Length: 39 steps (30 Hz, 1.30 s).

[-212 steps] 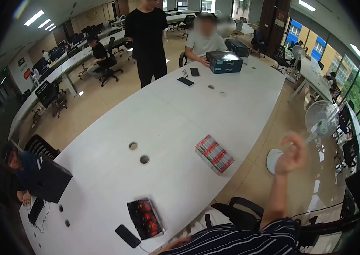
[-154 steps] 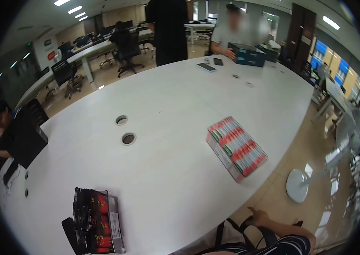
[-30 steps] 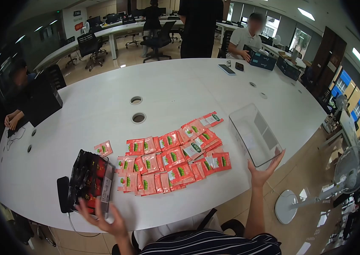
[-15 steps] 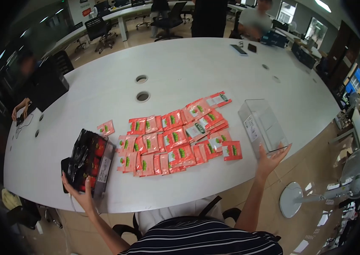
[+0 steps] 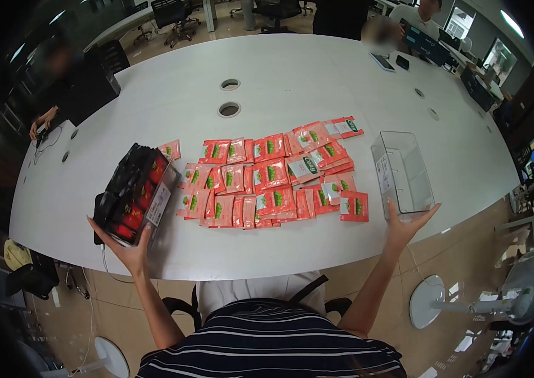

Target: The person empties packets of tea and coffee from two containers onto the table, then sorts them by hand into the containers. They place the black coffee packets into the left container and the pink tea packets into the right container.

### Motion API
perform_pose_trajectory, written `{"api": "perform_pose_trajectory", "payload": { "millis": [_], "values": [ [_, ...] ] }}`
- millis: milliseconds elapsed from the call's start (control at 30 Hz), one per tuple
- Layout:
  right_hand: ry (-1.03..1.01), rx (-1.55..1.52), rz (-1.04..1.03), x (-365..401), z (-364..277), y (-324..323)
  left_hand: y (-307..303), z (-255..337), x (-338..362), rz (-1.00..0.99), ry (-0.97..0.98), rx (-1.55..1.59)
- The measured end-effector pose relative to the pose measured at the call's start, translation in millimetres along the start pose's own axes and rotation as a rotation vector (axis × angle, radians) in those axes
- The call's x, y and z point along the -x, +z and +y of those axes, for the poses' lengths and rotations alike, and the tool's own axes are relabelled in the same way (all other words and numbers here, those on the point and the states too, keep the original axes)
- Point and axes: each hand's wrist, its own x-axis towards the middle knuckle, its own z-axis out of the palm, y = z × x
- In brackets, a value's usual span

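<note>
My left hand [image 5: 127, 249] grips the near end of a clear box [image 5: 161, 203] with a white label, packed with black and red packets [image 5: 130, 189]. It is tilted at the left of the white table [image 5: 267, 252]. My right hand [image 5: 407, 225] holds the near end of an empty clear plastic box [image 5: 432, 183], thumb on its left side and fingers on the right. Between the two boxes lie rows of overlapping red and pink sachets [image 5: 271, 173] with green pictures. One loose sachet [image 5: 172, 148] is partly hidden behind the filled box.
A dark device [image 5: 97, 220] with a white cable sits beside the filled box. Two cable holes [image 5: 229, 109] open in the table beyond the sachets. Phones [image 5: 383, 62] lie at the far right. Other people sit around the table, and a white fan [image 5: 427, 301] stands at right.
The view has tilted down, so the table sits higher in it. The filled box now partly covers the loose sachet. A person at the far right has raised a dark box. Both hands keep their holds.
</note>
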Motion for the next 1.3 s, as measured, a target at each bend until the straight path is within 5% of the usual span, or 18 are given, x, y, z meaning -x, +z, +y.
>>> {"api": "perform_pose_trajectory", "payload": {
  "millis": [400,700,900,1000,1067,1200,1300],
  "values": [
    [-0.028,0.067,-0.008,0.2,-2.8,-2.5,66.4,103.3,-12.1,-0.026,0.616,-0.121],
    [-0.033,0.016,-0.025,1.9,-7.6,-3.7,139.8,151.3,4.1,-0.350,0.850,0.000],
    [-0.149,0.175,0.046,2.1,-10.0,-5.5,181.2,169.0,23.6,-0.361,0.950,0.037],
    [-0.403,0.407,0.032,9.3,-27.2,-3.8,190.9,169.7,29.1,-0.384,1.021,-0.027],
    [-0.632,0.285,-0.261,19.1,-28.2,-3.6,194.0,170.7,30.4,-0.414,1.079,-0.068],
    [-0.579,-0.013,-0.659,52.9,-67.4,17.3,196.5,173.1,26.6,-0.419,1.115,-0.079],
    [-0.624,0.009,-0.720,61.7,-72.6,25.9,201.6,163.4,22.8,-0.381,1.178,-0.088]
  ]
}}
